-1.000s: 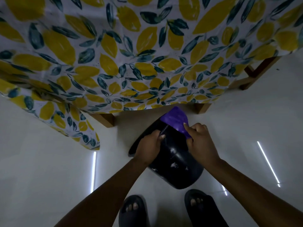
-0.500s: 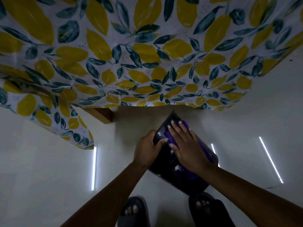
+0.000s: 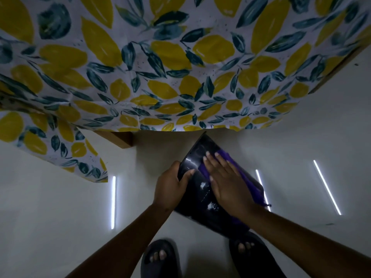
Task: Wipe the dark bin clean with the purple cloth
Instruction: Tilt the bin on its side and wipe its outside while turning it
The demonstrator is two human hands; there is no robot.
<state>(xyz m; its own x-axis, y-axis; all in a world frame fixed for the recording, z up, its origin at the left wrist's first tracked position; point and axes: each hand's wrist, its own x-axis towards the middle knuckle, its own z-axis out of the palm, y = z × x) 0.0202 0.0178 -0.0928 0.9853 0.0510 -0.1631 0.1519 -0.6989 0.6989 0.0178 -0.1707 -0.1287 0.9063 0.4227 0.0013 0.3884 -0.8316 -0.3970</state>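
Note:
The dark glossy bin is held off the floor, lying on its side with its rim toward the table. My left hand grips the bin's rim at the left, thumb over the edge. My right hand lies flat with fingers spread, pressing the purple cloth against the bin's outer wall. The cloth sticks out beyond my fingertips and trails down the bin's right side. Most of the cloth is hidden under my palm.
A table draped in a lemon-print cloth fills the upper view, with a wooden leg just left of the bin. My feet in dark sandals stand on the pale shiny floor below the bin.
My right hand went from pinching the cloth at the bin's rim to pressing it flat on the bin's side. The bin turned and the view moved closer to the table.

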